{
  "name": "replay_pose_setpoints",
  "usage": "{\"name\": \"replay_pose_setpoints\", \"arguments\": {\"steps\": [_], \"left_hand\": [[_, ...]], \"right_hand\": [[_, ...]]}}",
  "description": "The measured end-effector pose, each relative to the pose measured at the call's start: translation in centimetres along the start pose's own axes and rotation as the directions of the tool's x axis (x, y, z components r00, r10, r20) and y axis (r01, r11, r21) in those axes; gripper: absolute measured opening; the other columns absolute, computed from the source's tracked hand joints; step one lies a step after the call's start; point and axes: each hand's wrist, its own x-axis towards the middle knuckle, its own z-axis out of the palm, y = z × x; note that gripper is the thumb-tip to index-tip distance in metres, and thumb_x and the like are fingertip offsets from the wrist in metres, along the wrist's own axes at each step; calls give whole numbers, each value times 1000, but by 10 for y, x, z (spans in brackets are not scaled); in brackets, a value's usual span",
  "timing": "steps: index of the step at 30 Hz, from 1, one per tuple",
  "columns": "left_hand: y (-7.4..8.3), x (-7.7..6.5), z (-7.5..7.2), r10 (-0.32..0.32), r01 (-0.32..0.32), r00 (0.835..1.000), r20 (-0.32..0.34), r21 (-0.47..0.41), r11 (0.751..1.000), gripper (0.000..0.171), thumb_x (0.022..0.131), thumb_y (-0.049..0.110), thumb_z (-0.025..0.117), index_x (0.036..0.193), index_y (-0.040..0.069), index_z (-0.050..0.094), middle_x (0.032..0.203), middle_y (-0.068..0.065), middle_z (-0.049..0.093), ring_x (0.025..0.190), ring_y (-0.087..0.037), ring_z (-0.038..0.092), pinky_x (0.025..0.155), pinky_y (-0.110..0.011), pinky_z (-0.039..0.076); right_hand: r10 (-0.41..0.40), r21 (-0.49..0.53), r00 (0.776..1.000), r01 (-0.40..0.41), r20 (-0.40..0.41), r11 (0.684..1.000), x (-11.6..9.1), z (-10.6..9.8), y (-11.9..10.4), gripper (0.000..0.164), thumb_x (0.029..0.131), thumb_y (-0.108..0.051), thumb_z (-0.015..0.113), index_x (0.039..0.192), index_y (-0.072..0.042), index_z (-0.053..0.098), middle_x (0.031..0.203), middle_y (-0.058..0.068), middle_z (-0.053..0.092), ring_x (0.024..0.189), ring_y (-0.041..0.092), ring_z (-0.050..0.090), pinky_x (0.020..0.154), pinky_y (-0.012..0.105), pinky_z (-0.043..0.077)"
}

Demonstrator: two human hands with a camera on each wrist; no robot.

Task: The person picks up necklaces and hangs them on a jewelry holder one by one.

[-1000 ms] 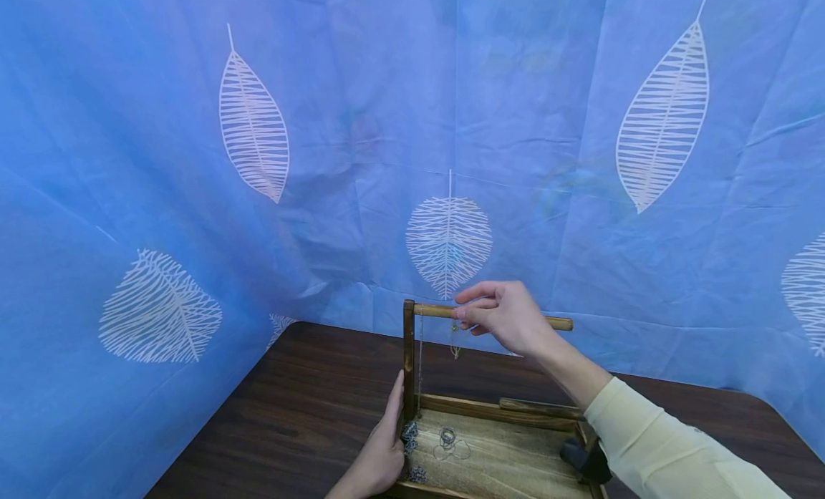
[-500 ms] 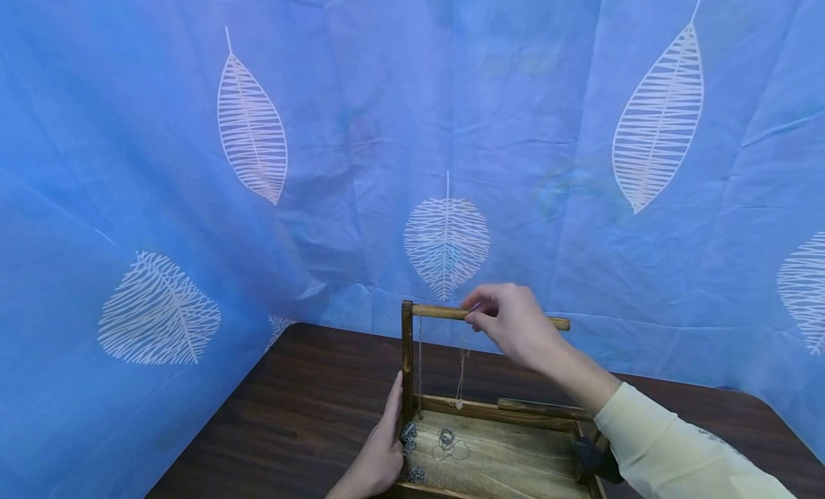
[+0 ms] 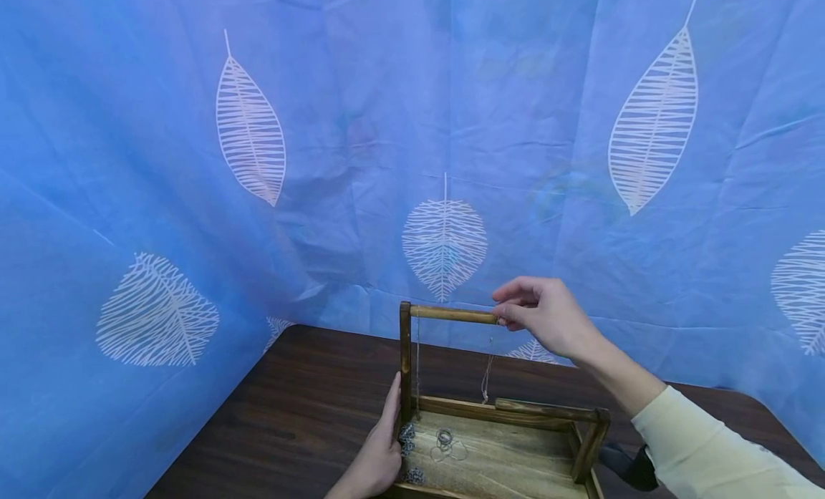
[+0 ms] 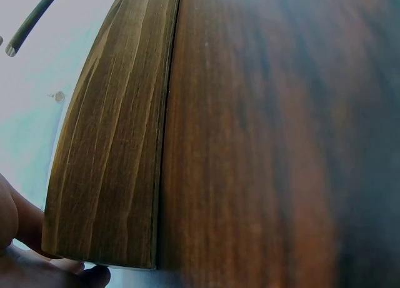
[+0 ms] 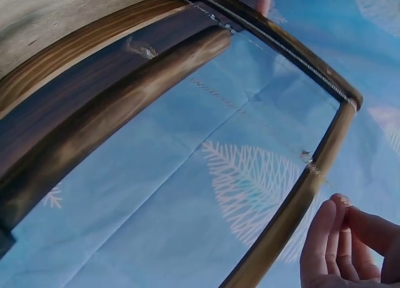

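A wooden jewelry stand (image 3: 405, 356) stands on the table, with an upper bar, a lower bar and a shallow tray. My left hand (image 3: 375, 459) holds its left side; in the left wrist view, fingers (image 4: 28, 222) wrap the wooden edge. My right hand (image 3: 551, 314) is at the upper bar (image 3: 451, 314), toward its right end. In the right wrist view, thumb and fingertips pinch the end of a thin necklace (image 5: 307, 158), which crosses the bar and hangs down with a small pendant (image 5: 148, 52). A silver chain (image 3: 418, 370) hangs at the bar's left end.
Thin rings of wire or chain (image 3: 445, 445) lie in the tray, with grey chain heaps (image 3: 415, 475) along its left edge. The lower bar (image 3: 541, 409) rises above the tray's back right. Behind the dark table (image 3: 290, 399) hangs a blue cloth (image 3: 361, 162) with white leaves.
My right hand has moved right along the upper bar, and the necklace has shifted right with it, hanging lower than a second ago. The left hand stays on the stand.
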Motion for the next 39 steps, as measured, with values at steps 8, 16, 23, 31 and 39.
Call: {"name": "replay_pose_setpoints", "arguments": {"steps": [8, 16, 23, 31, 39], "left_hand": [[-1, 0, -1, 1, -1, 1000, 6, -6, 1000, 116, 74, -29, 27, 160, 40, -11, 167, -10, -10, 150, -43, 3, 114, -64, 21], [-1, -1, 0, -12, 12, 1000, 3, -19, 1000, 118, 74, -30, 26, 159, 43, -11, 167, -12, -10, 150, -43, 1, 113, -67, 14], [-1, 1, -1, -4, 4, 1000, 2, -19, 1000, 118, 73, -30, 26, 160, 41, -11, 167, -11, -9, 150, -42, 2, 114, -65, 16], [-1, -1, -1, -5, 5, 1000, 8, -32, 999, 118, 74, -30, 25, 159, 43, -11, 167, -10, -11, 150, -42, -2, 113, -68, 11], [0, -1, -2, -8, 8, 1000, 6, -20, 1000, 116, 75, -30, 26, 160, 41, -10, 167, -10, -10, 150, -42, 0, 113, -67, 11]], "right_hand": [[104, 263, 994, -106, 19, 959, -8, -25, 11, 36, 98, -8, 64, 127, 12, 57, 105, 16, 73, 93, 24, 72, 84, 37, 58], [175, 419, 984, -173, 34, 892, -14, -50, 23, 42, 98, -14, 66, 132, 7, 53, 107, 6, 74, 98, 19, 72, 87, 33, 57], [194, 577, 981, -167, 15, 800, -20, -68, 32, 18, 97, -6, 65, 114, -11, 70, 105, 5, 74, 94, 17, 72, 86, 31, 57], [155, 735, 988, -117, 16, 668, -25, -82, 41, 27, 98, 6, 56, 109, -9, 75, 103, 10, 74, 94, 21, 73, 88, 33, 56], [183, 744, 983, -129, 9, 656, -26, -87, 43, 28, 98, 5, 57, 111, -11, 75, 106, 9, 73, 96, 21, 72, 90, 33, 56]]}}
